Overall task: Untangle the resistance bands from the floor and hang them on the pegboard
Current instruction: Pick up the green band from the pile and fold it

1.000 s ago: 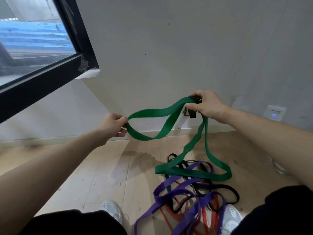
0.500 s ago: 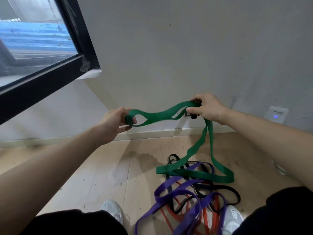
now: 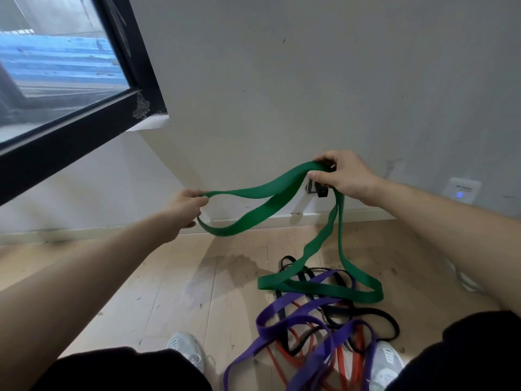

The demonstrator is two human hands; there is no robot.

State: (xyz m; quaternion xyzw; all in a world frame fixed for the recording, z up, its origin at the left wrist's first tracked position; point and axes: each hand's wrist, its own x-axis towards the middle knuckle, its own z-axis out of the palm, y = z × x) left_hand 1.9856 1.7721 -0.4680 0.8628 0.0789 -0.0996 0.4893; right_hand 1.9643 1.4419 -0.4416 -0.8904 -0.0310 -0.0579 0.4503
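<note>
A wide green resistance band (image 3: 262,207) is stretched between my two hands in front of the wall. My left hand (image 3: 186,206) pinches its left end. My right hand (image 3: 342,176) grips it higher up on the right. From there two strands hang down, and the lower loop lies on the tangle. On the wooden floor between my shoes lies a heap of a purple band (image 3: 298,317), a black band (image 3: 375,317) and a red band (image 3: 298,359), all crossing one another. No pegboard is in view.
A grey wall (image 3: 310,80) stands right ahead, with a black-framed window (image 3: 84,119) at the upper left. A wall socket with a black plug (image 3: 320,190) sits behind my right hand. A small white device with a blue light (image 3: 462,190) is mounted low at the right.
My left hand has shifted left and pulled the green band out longer, so its left loop hangs wider. My right hand stays at about the same spot near the socket.
</note>
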